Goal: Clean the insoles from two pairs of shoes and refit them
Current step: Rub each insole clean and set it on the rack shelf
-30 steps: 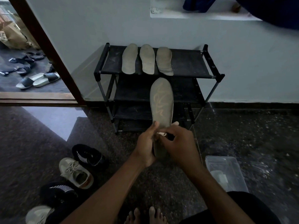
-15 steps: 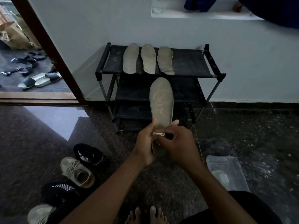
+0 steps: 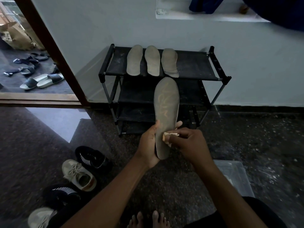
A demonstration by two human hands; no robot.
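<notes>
Left hand [image 3: 148, 145] grips insole [image 3: 167, 102] heel, toe standing above my fingers [image 3: 179, 124]. Right hand [image 3: 190, 143] pinches wipe [image 3: 167, 137] against it, just beside left thumb. Risk: hard rubbing may flex insole, slipping my one-handed grip.

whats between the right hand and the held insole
A small pale wad, cloth or tissue, pinched by the right hand against the insole, as the head view shows.

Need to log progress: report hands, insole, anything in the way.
Left hand grips the insole by its lower end. Right hand pinches a pale wipe against it. Three more insoles on the rack. Nothing blocking.
</notes>
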